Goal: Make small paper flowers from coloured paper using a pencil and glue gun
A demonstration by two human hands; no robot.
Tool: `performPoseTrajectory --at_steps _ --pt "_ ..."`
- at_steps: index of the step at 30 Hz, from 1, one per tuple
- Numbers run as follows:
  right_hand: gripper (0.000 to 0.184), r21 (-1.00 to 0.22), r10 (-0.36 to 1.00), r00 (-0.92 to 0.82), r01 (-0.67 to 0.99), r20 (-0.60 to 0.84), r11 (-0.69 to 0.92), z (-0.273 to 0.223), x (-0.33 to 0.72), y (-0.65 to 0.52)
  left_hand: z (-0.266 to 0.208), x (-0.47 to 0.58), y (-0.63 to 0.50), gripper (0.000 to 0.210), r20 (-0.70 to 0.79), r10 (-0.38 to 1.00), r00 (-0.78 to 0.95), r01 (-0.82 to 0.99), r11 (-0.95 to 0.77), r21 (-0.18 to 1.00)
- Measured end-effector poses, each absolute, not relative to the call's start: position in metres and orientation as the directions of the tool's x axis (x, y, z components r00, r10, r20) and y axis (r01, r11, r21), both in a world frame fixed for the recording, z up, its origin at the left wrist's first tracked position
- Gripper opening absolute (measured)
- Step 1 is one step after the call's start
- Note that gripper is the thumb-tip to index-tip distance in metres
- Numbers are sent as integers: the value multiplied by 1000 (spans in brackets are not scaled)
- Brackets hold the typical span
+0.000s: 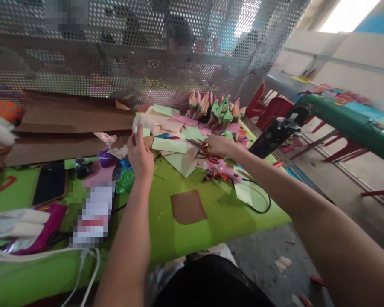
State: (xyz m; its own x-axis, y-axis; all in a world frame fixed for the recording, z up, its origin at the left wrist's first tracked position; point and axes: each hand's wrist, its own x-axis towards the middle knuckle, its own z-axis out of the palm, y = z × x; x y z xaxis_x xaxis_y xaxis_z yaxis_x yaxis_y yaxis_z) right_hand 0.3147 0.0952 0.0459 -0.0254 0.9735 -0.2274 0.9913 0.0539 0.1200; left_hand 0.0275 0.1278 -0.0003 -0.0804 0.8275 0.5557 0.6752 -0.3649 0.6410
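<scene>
My right hand point(218, 146) is closed around a pair of scissors point(206, 149) with red handles. The blades point left, towards a light green paper strip point(169, 145). At the strip's left end is my left hand point(141, 155), its thumb and fingers seemingly pinching the paper; the exact grip is partly hidden. Beneath both hands lies a loose pile of cream, pink and green paper point(184, 162). A pink glue gun point(225, 169) rests just below the scissors, its black cord looping to the right.
Rolled paper flowers point(222, 108) stand behind the pile, beside a black cylindrical object point(273, 134). On the green tabletop point(160, 230) lie a brown paper piece point(188, 207), a phone point(50, 182) and white cables point(89, 273). A perforated metal panel point(115, 55) rises behind.
</scene>
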Motion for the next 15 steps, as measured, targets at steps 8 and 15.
performPoseTrajectory --at_steps 8,15 --pt "45 67 987 15 998 -160 -4 36 306 99 -5 29 128 69 563 826 -45 693 -380 613" --pt "44 0 1000 19 1000 6 -19 46 312 109 -9 30 129 71 580 812 73 746 -430 509"
